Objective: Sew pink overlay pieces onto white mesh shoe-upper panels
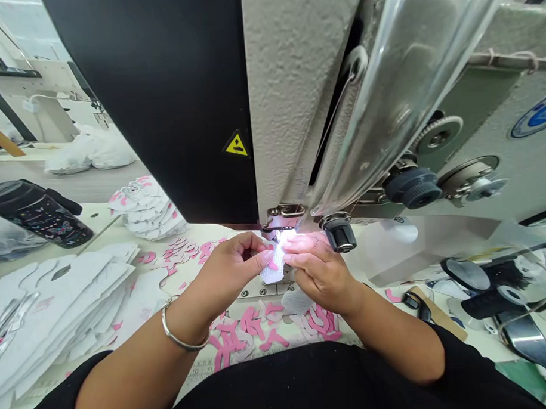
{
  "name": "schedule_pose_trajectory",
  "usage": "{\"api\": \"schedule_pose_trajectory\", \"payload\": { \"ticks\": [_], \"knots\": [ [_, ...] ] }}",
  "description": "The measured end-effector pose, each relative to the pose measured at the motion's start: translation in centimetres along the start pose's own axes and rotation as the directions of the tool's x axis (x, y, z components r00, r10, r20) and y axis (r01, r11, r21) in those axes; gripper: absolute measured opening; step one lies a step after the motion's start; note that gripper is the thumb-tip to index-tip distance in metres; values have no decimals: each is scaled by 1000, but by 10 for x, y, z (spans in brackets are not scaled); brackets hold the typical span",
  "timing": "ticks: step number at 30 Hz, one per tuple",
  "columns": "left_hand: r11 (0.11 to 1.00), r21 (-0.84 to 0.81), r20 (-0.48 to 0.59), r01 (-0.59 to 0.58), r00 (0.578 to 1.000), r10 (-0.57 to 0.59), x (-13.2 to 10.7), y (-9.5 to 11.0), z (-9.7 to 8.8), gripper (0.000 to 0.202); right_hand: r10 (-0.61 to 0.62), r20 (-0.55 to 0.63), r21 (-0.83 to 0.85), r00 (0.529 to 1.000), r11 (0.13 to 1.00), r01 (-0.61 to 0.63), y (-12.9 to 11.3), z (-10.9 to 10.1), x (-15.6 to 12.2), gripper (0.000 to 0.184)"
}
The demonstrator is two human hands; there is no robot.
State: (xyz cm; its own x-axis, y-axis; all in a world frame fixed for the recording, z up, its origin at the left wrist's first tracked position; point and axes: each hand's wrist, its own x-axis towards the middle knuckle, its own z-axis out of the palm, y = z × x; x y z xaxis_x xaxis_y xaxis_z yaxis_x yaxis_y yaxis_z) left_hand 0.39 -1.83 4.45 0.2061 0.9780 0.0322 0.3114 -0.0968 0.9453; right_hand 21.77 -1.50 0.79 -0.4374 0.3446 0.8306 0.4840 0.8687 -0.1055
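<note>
Below the lit needle area of a sewing machine [276,103], my two hands meet at a small white mesh fabric piece [272,274] with a pink patch on it. My left hand [233,268] pinches its left side between thumb and index finger. At its right edge, the fingers of my right hand [322,268] are bent together on the fabric, close under the presser foot. Glare hides the needle and the upper end of the piece. Several pink and white cut pieces [248,326] lie on the table just in front of my hands.
Stacked white fabric panels [79,301] spread over the left of the table, with another stack [148,209] behind. A dark bottle [40,212] lies tilted at far left. Black thread spools [494,302] and a phone-like black object [531,338] are at right.
</note>
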Motion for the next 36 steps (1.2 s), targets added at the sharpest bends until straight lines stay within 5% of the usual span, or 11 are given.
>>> {"api": "schedule_pose_trajectory", "payload": {
  "ticks": [15, 20, 28, 36],
  "knots": [
    [992, 123, -8, -5, 1000, 6, -2, 7, 0, 25, -62, 33, -128, 998, 990, 66, -13, 1, 2, 35],
    [1000, 13, 18, 18, 1000, -18, -1, 0, 1, 28, -23, 15, -150, 1000, 988, 25, -15, 5, -4, 32],
    [921, -385, 39, 56, 998, -44, -5, 1, 9, 24, -30, 7, -128, 1000, 991, 30, -16, 4, -2, 28],
    [904, -412, 91, 115, 992, -85, -11, 7, 10, 18, -13, -14, -102, 1000, 995, 12, -15, 4, -2, 31]
  ]
}}
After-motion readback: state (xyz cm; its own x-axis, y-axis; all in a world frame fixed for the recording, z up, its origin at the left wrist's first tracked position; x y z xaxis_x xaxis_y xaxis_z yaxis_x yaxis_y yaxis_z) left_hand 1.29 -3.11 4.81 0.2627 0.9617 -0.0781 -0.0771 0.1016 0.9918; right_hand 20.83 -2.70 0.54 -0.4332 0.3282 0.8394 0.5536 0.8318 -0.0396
